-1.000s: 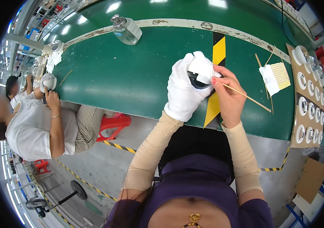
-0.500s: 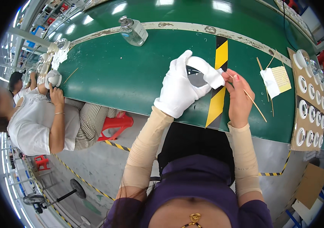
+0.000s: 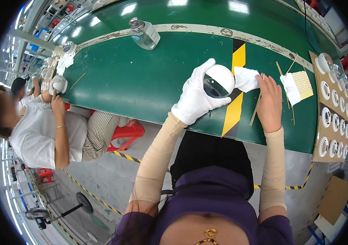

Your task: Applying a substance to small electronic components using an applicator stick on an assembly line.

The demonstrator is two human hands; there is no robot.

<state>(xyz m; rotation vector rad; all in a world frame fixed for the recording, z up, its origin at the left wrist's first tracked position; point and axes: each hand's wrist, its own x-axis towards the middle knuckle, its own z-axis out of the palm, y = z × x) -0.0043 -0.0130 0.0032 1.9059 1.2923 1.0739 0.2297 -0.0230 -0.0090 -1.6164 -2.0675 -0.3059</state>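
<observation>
My left hand [image 3: 190, 100], in a white glove, grips a round dome piece [image 3: 223, 76], part opaque white and part clear and glossy. It is held above the green bench near the front edge. To its right, my bare right hand [image 3: 269, 105] has its fingers on a white wiping cloth [image 3: 245, 79], which hangs spread out beside the dome, a little apart from it. A thin wooden stick [image 3: 255, 110] slants down from under the same hand. The fingertips partly cover the cloth's corner.
A clear pump bottle [image 3: 144, 34] stands at the back of the bench. At right lie a folded white cloth [image 3: 290, 90], a yellow dotted sheet [image 3: 303, 85] and thin sticks. Beyond is a cardboard tray [image 3: 320, 134] of white rings. A co-worker [image 3: 47, 122] sits at left.
My right hand has moved right, away from the dome piece. The cloth, bunched against it before, now hangs spread out. The stick has swung to the hand's left side, and the dome's clear part shows more.
</observation>
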